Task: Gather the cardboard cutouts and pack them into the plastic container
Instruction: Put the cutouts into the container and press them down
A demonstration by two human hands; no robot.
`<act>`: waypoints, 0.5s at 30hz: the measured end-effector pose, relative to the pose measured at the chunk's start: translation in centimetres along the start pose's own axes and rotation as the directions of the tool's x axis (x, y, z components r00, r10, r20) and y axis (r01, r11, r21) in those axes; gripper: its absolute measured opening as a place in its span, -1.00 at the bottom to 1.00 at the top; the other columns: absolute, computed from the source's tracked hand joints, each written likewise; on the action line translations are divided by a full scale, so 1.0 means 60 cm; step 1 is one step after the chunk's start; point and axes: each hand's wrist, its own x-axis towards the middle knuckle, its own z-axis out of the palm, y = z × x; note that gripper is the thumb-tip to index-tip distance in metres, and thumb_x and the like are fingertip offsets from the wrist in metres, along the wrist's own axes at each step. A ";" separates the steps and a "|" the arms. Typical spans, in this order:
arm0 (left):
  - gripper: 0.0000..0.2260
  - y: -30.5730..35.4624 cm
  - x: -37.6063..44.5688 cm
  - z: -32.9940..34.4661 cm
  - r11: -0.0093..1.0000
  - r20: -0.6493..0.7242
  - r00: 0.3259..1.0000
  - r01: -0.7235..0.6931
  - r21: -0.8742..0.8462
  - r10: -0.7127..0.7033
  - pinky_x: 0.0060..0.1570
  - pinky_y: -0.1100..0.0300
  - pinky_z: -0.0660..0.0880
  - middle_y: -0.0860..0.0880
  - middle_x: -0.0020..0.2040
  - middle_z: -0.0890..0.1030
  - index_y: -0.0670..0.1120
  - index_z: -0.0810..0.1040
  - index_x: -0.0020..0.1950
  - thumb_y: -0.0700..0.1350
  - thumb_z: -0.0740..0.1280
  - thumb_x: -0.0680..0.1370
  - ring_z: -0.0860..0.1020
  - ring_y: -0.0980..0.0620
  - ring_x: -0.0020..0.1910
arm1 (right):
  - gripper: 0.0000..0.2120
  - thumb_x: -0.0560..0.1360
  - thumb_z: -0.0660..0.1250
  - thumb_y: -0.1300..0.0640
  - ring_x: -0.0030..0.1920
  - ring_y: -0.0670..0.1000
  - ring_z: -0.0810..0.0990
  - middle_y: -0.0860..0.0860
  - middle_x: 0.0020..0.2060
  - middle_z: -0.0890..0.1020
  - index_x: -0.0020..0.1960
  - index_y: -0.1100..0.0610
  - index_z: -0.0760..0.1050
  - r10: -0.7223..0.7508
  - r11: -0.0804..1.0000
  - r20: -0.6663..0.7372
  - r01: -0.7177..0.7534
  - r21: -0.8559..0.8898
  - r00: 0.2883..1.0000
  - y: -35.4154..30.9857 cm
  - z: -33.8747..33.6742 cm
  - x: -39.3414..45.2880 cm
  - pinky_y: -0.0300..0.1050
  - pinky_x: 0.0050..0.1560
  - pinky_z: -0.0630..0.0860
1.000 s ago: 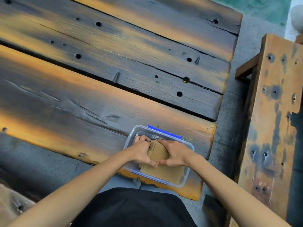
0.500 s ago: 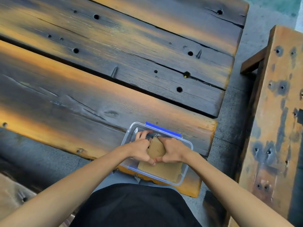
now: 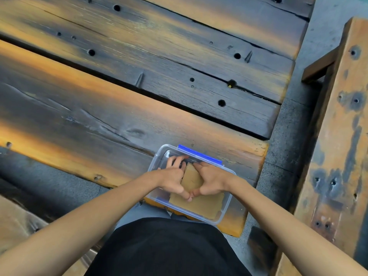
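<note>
Your two hands meet inside the clear plastic container (image 3: 157, 168), which sits at the near right corner of the weathered wooden table (image 3: 119, 108), its near end overhanging the table's edge above your lap. A blue clip (image 3: 200, 154) runs along the container's far rim.

Your left hand (image 3: 172, 179) and right hand (image 3: 212, 181) press in from either side on the cardboard cutouts (image 3: 192, 179), with the brown card showing in the gap between your palms. Your thumbs come together at the near edge of that upper piece, tips touching or all but touching, and lie on top of a larger flat sheet that covers the near half of the container floor. The fingers (image 3: 175, 160) of your left hand curl down past the far left edge of the card toward the container's far wall; those of your right hand fold over the far right corner. Both hands are closed around the card, gripping or pressing it; which of the two cannot be told from this angle.

Every cutout in view lies within the container walls. A wooden bench (image 3: 338, 136) stands to your right, apart from the table, with grey paving (image 3: 288, 156) between them. Your black garment (image 3: 167, 250) fills the bottom of the view.
</note>
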 end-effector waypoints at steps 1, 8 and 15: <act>0.19 -0.001 0.000 -0.002 1.000 0.003 1.000 -0.002 0.005 0.002 0.52 -0.29 0.21 0.13 0.58 -0.16 -0.32 0.05 0.60 0.37 0.49 0.28 -0.23 -0.06 0.59 | 0.08 0.37 0.52 -0.26 0.45 0.13 0.40 0.12 0.50 0.35 0.64 0.20 0.07 0.004 1.000 0.013 -0.004 -0.002 1.000 -0.002 -0.003 -0.001 -0.03 0.43 0.39; 0.15 0.003 0.003 -0.004 1.000 0.006 1.000 0.021 -0.011 -0.021 0.51 -0.31 0.21 0.11 0.58 -0.12 -0.31 0.11 0.58 0.36 0.47 0.27 -0.20 -0.07 0.59 | 0.04 0.40 0.48 -0.22 0.47 0.16 0.40 0.13 0.52 0.36 0.64 0.21 0.05 0.024 0.997 0.018 -0.023 -0.070 1.000 -0.016 -0.002 -0.006 0.06 0.43 0.43; 0.09 0.004 0.012 -0.008 0.997 0.011 0.999 0.053 -0.047 -0.052 0.52 -0.17 0.24 0.08 0.52 -0.02 -0.35 0.18 0.53 0.36 0.46 0.28 -0.11 -0.08 0.56 | 0.02 0.45 0.44 -0.19 0.48 0.18 0.39 0.16 0.53 0.34 0.65 0.24 -0.02 0.042 0.996 0.028 -0.039 -0.081 0.999 -0.014 0.000 -0.005 0.05 0.44 0.43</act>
